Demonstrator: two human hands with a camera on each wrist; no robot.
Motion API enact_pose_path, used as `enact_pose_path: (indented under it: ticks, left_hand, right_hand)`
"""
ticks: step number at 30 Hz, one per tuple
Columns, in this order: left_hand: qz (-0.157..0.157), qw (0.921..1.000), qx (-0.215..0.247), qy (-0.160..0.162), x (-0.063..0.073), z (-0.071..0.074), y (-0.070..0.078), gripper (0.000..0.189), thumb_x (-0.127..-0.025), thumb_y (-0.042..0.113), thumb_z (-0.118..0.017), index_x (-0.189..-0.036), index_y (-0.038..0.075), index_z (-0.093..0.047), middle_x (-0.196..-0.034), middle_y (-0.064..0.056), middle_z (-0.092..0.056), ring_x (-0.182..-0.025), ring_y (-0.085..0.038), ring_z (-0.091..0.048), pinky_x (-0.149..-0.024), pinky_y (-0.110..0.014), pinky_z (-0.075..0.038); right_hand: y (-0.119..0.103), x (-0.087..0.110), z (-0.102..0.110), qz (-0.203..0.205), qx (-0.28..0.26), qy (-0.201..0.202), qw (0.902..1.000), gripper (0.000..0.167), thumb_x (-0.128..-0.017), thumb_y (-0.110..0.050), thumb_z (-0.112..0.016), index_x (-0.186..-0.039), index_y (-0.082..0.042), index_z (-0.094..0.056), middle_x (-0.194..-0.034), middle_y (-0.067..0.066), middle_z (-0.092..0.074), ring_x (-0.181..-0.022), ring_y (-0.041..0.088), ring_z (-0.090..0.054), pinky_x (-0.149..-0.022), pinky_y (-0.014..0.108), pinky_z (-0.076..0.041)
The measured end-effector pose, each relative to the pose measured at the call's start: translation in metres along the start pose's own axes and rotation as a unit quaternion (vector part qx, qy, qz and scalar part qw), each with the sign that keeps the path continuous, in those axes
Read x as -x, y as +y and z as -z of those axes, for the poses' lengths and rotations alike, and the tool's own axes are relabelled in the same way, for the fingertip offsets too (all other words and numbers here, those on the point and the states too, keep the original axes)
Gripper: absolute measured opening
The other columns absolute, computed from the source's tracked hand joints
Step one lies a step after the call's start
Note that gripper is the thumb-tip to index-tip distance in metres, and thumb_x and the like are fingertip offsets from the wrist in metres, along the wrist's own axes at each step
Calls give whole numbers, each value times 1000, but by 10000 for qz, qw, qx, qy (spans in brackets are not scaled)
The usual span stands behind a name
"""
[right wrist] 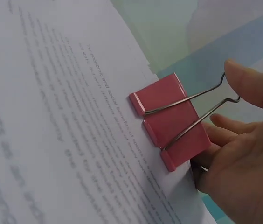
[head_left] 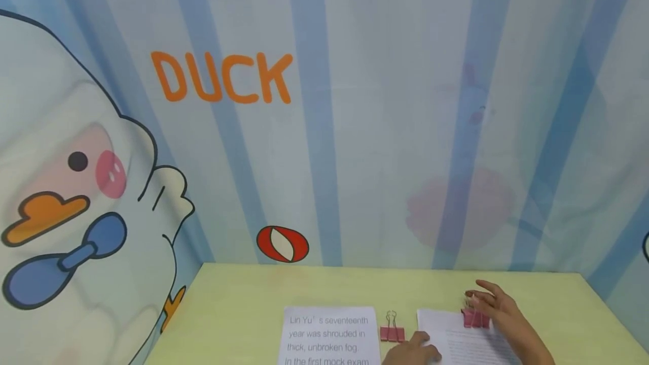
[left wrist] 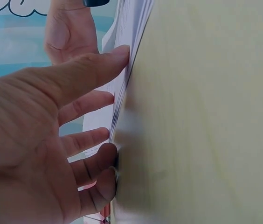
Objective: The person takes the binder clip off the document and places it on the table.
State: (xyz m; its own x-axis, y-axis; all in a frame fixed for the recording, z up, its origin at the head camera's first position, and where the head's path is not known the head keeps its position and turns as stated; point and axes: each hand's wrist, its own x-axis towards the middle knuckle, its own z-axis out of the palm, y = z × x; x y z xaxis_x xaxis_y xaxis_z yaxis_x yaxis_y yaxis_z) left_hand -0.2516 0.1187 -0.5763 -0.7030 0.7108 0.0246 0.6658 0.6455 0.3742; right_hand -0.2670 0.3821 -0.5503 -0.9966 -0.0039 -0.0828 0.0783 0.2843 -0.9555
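A stack of printed sheets [head_left: 431, 323] lies at the right of the table. At its top edge sits a pink binder clip [right wrist: 178, 121], its mouth over the sheets and its wire handle [right wrist: 192, 95] raised. My right hand [head_left: 507, 314] pinches this clip, the thumb [right wrist: 243, 79] at the handle's end and the other fingers behind, partly hidden. Along the stack's left edge my left hand [head_left: 413, 352] rests with fingers extended. Its thumb [left wrist: 117, 56] and fingertips touch the edges of the sheets in the left wrist view.
A second pink binder clip [head_left: 392, 333] lies between the stack and a large-print sheet [head_left: 329, 334] to the left. The pale yellow table [head_left: 228, 303] ends at a striped curtain [head_left: 380, 128] with duck pictures.
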Motion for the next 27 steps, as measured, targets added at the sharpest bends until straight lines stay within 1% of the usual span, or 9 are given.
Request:
enact_pose_path:
  ticks: [5,7,10,12,15,18,21,24,27]
  left_hand:
    - [45,9997,-255,43,-1,2,2,33,-88,48,-74,-116,28,-75,-129,6,-57,-84,-6,-62,-70,-18,-49]
    - [30,9994,-337,67,-1,2,2,34,-88,48,-75,-116,29,-75,-129,6,-57,-85,-6,-63,-70,-18,-49]
    - [45,9994,-350,10,-1,1,2,35,-87,48,-75,-116,29,-75,-129,6,-57,-85,-5,-62,-69,-18,-49]
    - [62,9994,-343,-26,-1,0,2,35,-87,49,-75,-117,30,-75,-130,6,-57,-86,-5,-62,-70,-18,-49]
    - [83,9995,-282,-68,-2,-1,1,34,-88,47,-75,-116,29,-75,-130,6,-56,-86,-5,-62,-70,-18,-49]
    - [86,9997,-200,-111,-2,0,2,32,-89,47,-74,-116,28,-75,-129,6,-57,-84,-5,-62,-70,-18,-48]
    - [140,9996,-110,-219,-2,0,2,31,-90,46,-73,-115,28,-75,-129,7,-56,-83,-4,-61,-70,-18,-49]
    - [158,9995,-52,-256,-2,0,2,31,-90,46,-74,-115,28,-75,-130,7,-56,-83,-5,-61,-71,-18,-49]
    - [129,9994,-47,-305,-3,3,0,34,-89,47,-74,-117,27,-75,-131,6,-55,-85,-6,-61,-73,-20,-50]
  right_hand:
    - [-1,-3,-2,96,44,240,9997,67,-106,-22,-54,-153,10,-19,-140,30,-53,-103,-5,-60,-84,16,-42]
    - [-1,-3,-4,133,-19,315,9994,68,-105,-20,-55,-153,11,-18,-139,31,-54,-102,-4,-61,-86,18,-42]
    - [-1,-3,-5,125,-129,399,9990,69,-104,-18,-57,-153,12,-17,-138,30,-55,-101,-7,-60,-92,24,-41]
    - [0,-2,-6,113,-149,420,9989,71,-104,-19,-57,-153,11,-16,-139,29,-55,-101,-8,-59,-93,25,-40]
    - [-1,-3,-7,191,-201,441,9986,72,-104,-20,-58,-154,9,-15,-140,29,-54,-103,-9,-59,-91,20,-40]
    - [-3,-3,-8,283,-347,491,9978,75,-105,-21,-57,-154,8,-9,-140,28,-55,-102,-8,-59,-83,12,-40]
    - [-6,-1,-8,328,-536,549,9965,78,-105,-22,-56,-154,7,-2,-136,20,-60,-102,-5,-61,-81,10,-40]
    - [-10,0,-7,384,-823,589,9941,79,-106,-22,-55,-154,6,1,-128,4,-67,-103,-2,-63,-82,9,-39]
    - [-13,-3,-6,467,-1171,610,9901,78,-107,-21,-53,-152,7,4,-116,-14,-69,-102,-4,-63,-82,8,-40]
